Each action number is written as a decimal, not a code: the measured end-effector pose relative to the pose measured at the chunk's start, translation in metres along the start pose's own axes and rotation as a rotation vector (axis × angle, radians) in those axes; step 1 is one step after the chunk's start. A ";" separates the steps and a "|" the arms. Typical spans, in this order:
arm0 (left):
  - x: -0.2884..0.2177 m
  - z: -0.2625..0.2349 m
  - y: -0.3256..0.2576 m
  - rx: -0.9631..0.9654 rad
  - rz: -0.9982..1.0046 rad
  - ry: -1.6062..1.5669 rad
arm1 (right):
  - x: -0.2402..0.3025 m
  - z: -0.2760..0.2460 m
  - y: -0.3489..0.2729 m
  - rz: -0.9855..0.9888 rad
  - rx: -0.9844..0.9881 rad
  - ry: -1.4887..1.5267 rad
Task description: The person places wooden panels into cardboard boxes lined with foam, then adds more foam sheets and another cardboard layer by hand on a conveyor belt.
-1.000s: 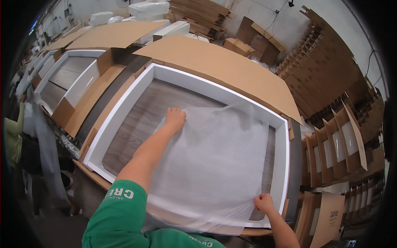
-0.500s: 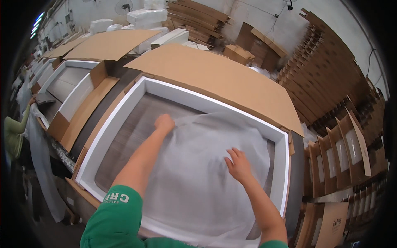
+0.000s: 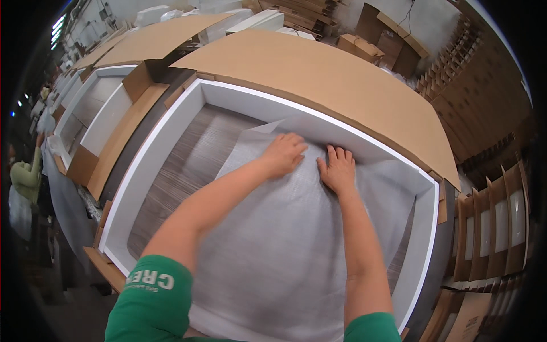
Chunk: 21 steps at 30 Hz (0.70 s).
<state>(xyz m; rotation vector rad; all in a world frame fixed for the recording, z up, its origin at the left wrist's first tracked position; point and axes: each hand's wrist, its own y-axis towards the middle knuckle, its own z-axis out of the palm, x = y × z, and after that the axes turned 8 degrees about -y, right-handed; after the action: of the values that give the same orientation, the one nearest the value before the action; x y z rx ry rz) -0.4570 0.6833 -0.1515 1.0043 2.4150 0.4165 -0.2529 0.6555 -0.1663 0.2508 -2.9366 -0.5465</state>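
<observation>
A thin, translucent white foam sheet (image 3: 273, 239) lies inside a white-walled frame (image 3: 142, 154), over a grey wood-grain panel (image 3: 196, 137). Its far edge bunches up against the frame's far wall. My left hand (image 3: 285, 154) rests on the sheet near that wall, fingers slightly bent and pointing right. Close beside it, my right hand (image 3: 339, 169) touches the sheet with its fingers apart, pointing at the far wall. Neither hand visibly grips the sheet. Wood grain shows uncovered along the left side and in a narrow strip at the right.
An open cardboard carton surrounds the frame, its large flap (image 3: 319, 74) spread out beyond the far side. To the left stands another carton with a white frame (image 3: 105, 117), where a person in a light green top (image 3: 25, 176) stands. Cardboard dividers (image 3: 493, 228) and stacked cardboard (image 3: 484, 97) fill the right.
Both hands have moved toward the far wall and closer together; the left hand has let go of the sheet's edge. The sheet now reaches up to the far wall.
</observation>
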 end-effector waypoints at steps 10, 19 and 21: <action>-0.006 0.030 0.031 0.081 -0.411 0.212 | -0.098 -0.008 -0.047 0.193 -0.151 -0.097; -0.012 0.029 0.033 0.122 -0.390 0.291 | -0.087 -0.029 -0.030 0.178 0.036 -0.243; -0.013 0.025 0.036 0.381 -0.470 0.340 | -0.080 -0.028 -0.033 0.154 0.044 -0.209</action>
<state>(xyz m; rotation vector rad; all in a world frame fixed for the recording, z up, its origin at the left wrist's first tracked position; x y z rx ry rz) -0.4149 0.7007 -0.1521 0.4953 3.0031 -0.0512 -0.1652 0.6310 -0.1615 -0.0303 -3.1361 -0.5155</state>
